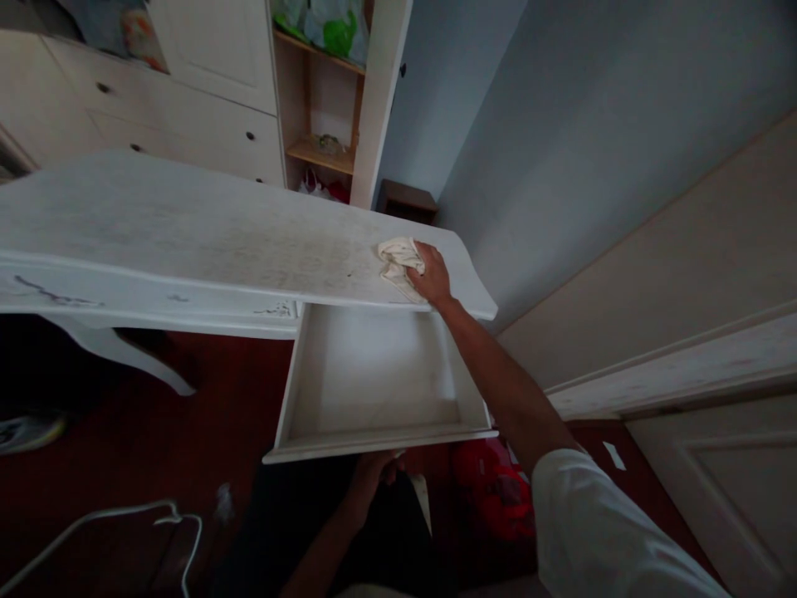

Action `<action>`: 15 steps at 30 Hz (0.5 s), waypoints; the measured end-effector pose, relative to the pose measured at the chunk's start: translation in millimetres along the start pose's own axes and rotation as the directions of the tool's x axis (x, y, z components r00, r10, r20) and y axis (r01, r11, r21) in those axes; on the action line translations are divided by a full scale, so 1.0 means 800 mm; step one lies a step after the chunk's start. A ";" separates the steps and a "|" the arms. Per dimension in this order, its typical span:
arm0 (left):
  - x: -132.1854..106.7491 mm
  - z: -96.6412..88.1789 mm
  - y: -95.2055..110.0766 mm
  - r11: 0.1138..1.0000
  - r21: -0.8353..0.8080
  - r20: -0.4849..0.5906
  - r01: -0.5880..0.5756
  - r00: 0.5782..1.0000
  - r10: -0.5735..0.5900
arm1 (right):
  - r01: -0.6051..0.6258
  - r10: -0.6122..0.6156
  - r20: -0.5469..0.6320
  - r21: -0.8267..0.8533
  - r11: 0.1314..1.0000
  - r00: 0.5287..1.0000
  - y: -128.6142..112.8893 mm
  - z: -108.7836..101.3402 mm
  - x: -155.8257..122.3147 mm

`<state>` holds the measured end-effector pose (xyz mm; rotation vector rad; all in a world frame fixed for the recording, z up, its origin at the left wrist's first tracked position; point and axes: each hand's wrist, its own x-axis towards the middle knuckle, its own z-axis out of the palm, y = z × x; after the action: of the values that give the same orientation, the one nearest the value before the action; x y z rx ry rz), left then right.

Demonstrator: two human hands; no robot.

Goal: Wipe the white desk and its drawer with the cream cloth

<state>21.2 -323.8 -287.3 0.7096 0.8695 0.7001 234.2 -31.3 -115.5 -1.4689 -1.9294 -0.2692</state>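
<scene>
My right hand [431,274] presses a crumpled cream cloth [398,260] onto the right end of a worn white desk top [187,232]. The fingers are curled over the cloth. Under that end a white drawer [374,374] stands pulled out, with nothing inside it. My left hand [377,469] is below the drawer's front edge, fingers curled under the front panel; what they grip is in shadow.
A white cupboard with drawers and open wooden shelves [324,149] stands behind the desk. A grey-blue wall [591,124] and a pale door [716,374] close the right side. A red bag [491,490] lies on the dark red floor; a white wire frame [124,523] sits lower left.
</scene>
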 end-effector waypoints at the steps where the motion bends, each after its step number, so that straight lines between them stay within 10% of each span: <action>1: -0.004 0.001 0.005 1.000 -0.008 0.016 0.007 1.000 -0.007 | 0.007 -0.007 0.005 0.013 1.000 1.000 0.002 -0.001 -0.001; 15: -0.025 0.004 0.024 0.979 -0.190 0.079 0.073 0.995 -0.059 | -0.042 0.010 0.109 0.290 0.956 0.994 0.030 -0.013 0.001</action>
<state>9.7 -329.3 -262.7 0.5276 0.7436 0.6843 260.0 -28.6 -112.8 -1.3323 -1.9353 0.1074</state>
